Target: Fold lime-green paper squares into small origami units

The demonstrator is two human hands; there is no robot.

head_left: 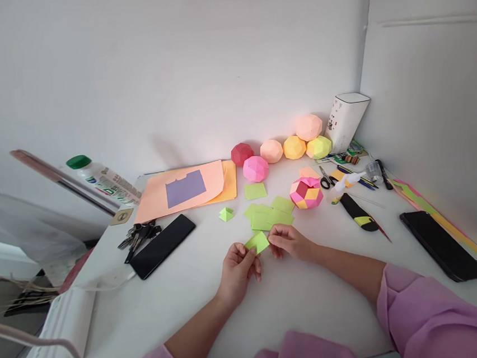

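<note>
A small light-green paper rectangle (257,242) is pinched between thumb and fingers of my left hand (238,272), just above the white table. At its right edge are the curled, closed fingers of my right hand (290,242); whether they grip the paper cannot be made out. Right behind both hands lies a loose pile of green paper pieces (269,216), with a single green piece (255,191) farther back. A small folded green paper unit (225,214) stands to the left of the pile. To the right sits a partly built pink, yellow and red paper ball (306,193) with an opening on top.
Several finished paper balls (271,151) line the wall. Orange sheets (151,198), keys (138,233) and a black phone (163,246) are on the left. Scissors (328,179), glue bottle (340,185), box cutter (357,212), black case (443,245) and paper strips (458,225) lie right.
</note>
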